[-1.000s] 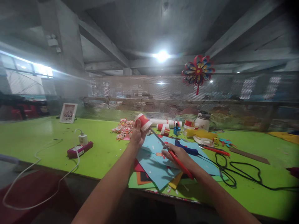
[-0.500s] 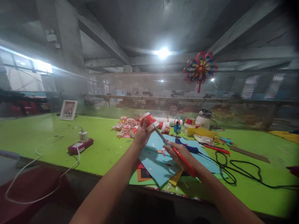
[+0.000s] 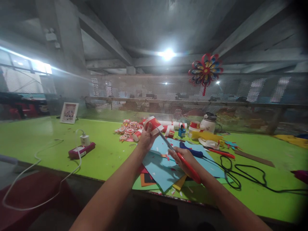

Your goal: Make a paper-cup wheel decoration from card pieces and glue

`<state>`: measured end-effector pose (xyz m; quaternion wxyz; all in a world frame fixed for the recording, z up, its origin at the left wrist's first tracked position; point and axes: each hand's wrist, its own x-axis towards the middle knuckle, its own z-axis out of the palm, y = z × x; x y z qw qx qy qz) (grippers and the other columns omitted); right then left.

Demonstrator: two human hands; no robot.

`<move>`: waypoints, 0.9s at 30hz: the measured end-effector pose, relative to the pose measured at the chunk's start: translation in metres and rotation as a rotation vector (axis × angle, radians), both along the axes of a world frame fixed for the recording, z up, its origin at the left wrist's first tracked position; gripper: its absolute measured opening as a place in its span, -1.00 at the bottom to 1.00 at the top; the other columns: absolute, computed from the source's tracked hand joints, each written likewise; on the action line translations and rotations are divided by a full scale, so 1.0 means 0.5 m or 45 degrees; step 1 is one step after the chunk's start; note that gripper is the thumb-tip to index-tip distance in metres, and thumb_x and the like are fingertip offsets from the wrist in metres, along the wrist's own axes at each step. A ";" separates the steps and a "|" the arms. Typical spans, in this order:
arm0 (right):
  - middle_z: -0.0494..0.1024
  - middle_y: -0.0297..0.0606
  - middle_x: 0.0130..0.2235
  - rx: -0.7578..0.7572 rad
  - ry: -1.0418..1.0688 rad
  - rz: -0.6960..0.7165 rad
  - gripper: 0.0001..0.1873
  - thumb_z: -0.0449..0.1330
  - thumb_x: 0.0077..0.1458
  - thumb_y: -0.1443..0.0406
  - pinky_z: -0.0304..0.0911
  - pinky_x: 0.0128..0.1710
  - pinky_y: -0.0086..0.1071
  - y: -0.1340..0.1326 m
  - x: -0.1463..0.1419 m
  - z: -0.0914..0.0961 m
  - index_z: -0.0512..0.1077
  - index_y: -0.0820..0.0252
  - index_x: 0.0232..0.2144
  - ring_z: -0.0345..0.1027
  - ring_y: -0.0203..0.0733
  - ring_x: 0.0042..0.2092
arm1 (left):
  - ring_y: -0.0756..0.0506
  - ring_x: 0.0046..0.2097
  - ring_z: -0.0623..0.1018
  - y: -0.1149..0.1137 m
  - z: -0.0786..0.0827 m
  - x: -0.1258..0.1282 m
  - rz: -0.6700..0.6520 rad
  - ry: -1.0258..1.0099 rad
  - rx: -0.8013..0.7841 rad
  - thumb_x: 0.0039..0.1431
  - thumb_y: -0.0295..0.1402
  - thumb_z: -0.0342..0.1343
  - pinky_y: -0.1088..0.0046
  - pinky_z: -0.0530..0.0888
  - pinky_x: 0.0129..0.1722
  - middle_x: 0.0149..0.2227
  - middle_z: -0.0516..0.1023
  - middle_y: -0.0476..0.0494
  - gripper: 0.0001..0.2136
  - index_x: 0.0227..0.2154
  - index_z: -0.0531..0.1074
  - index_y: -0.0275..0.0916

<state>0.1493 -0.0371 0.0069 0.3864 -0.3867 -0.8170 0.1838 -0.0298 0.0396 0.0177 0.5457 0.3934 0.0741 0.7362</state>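
Observation:
My left hand (image 3: 145, 138) is closed round a red and white paper cup (image 3: 152, 124), held tilted above the table. My right hand (image 3: 183, 159) grips red-handled scissors (image 3: 179, 156). Their blades reach up to the cup's rim. Under both hands lie sheets of light blue paper (image 3: 160, 166) over red, orange and green sheets on the bright green table (image 3: 43, 138).
Cut cup pieces (image 3: 128, 131), more cups (image 3: 171, 132), a small blue bottle (image 3: 182, 132) and a white jug (image 3: 208, 123) stand behind. A blue tool (image 3: 192, 152) with a black cord (image 3: 243, 173) lies right. A charger on a purple block (image 3: 81, 149) sits left. A paper pinwheel (image 3: 205, 71) hangs above.
The cup has come down a little and nearer the scissors. The view has shifted slightly. Both hands keep their hold.

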 end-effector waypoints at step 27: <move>0.23 -0.39 -0.63 0.012 0.022 0.006 -0.51 -0.08 0.14 -0.05 0.06 -0.59 -0.46 0.001 0.001 -0.006 0.33 0.19 -0.54 0.12 -0.32 -0.57 | -0.08 -0.26 0.54 -0.009 0.002 0.005 -0.055 0.011 -0.017 -0.02 -0.19 0.23 0.19 0.47 -0.14 -0.27 0.53 -0.09 -0.67 -0.20 0.39 -0.19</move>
